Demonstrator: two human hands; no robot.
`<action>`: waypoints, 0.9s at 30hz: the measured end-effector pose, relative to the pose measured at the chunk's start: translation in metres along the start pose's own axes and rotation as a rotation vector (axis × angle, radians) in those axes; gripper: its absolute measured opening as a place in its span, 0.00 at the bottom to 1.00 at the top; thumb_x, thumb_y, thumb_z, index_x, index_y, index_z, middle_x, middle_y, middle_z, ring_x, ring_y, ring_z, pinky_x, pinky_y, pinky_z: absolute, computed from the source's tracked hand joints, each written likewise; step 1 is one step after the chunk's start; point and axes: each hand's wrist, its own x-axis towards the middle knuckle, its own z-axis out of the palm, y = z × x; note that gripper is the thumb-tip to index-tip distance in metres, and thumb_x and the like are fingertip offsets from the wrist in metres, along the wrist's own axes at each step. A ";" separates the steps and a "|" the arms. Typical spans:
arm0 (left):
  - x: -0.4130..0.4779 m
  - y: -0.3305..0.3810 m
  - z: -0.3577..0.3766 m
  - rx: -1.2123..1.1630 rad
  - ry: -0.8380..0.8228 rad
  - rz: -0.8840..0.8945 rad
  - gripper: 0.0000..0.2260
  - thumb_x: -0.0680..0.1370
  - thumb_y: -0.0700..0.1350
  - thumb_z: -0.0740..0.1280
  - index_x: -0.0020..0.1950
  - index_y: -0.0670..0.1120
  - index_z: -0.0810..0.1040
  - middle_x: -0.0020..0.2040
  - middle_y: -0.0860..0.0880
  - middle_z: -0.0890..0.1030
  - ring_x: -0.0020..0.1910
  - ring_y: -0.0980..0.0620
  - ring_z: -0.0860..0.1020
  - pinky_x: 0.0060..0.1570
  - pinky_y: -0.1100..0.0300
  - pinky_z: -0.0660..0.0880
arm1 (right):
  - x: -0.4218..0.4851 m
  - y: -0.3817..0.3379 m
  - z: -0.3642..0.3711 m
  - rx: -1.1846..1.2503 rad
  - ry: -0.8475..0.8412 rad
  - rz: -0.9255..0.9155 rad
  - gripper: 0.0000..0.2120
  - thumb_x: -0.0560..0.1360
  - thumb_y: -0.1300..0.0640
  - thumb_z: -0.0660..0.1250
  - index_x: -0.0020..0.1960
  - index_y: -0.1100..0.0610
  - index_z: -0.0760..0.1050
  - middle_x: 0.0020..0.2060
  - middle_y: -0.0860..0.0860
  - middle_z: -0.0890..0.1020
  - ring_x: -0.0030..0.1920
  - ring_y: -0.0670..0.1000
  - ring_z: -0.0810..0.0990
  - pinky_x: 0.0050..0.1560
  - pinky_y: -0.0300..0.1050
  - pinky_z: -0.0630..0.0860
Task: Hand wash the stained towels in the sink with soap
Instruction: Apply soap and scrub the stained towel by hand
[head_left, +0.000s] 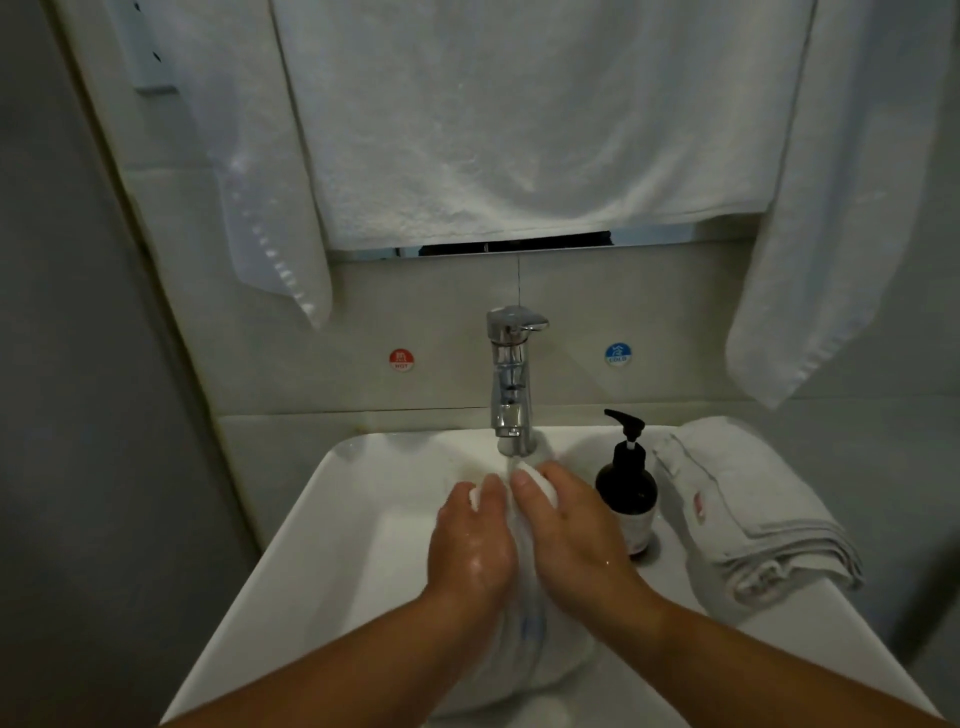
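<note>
A wet white towel (535, 639) lies bunched in the white sink (332, 519), its top end held up under the chrome faucet (511, 379), from which water runs. My left hand (475, 540) grips the towel's left side and my right hand (566, 530) grips its right side, both just below the spout. A dark pump bottle of soap (626, 493) stands on the sink's right rim, close beside my right hand.
A folded stack of white towels (748, 514) sits on the counter right of the soap. White towels hang above: one wide over the mirror (519, 119), one at left (260, 208), one at right (841, 234). Red hot (401, 359) and blue cold (617, 354) stickers flank the faucet.
</note>
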 end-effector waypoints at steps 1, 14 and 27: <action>-0.006 0.001 0.004 0.035 -0.016 0.043 0.16 0.84 0.58 0.55 0.61 0.50 0.75 0.55 0.51 0.80 0.51 0.52 0.78 0.52 0.59 0.73 | 0.006 0.004 0.000 0.001 0.011 0.035 0.12 0.83 0.46 0.60 0.46 0.48 0.78 0.39 0.41 0.82 0.44 0.38 0.80 0.43 0.30 0.72; 0.016 0.002 0.006 0.062 -0.021 0.147 0.07 0.84 0.51 0.61 0.51 0.49 0.75 0.44 0.52 0.80 0.46 0.51 0.79 0.41 0.71 0.72 | 0.014 0.011 0.003 -0.019 -0.030 0.133 0.13 0.83 0.47 0.59 0.48 0.51 0.79 0.42 0.46 0.83 0.45 0.45 0.81 0.46 0.38 0.76; 0.032 -0.019 -0.001 0.054 -0.037 0.039 0.09 0.84 0.49 0.61 0.50 0.47 0.77 0.47 0.47 0.81 0.49 0.46 0.80 0.50 0.53 0.77 | 0.005 0.004 0.010 -0.125 -0.075 -0.114 0.08 0.83 0.53 0.63 0.46 0.45 0.77 0.40 0.40 0.83 0.45 0.37 0.81 0.44 0.29 0.72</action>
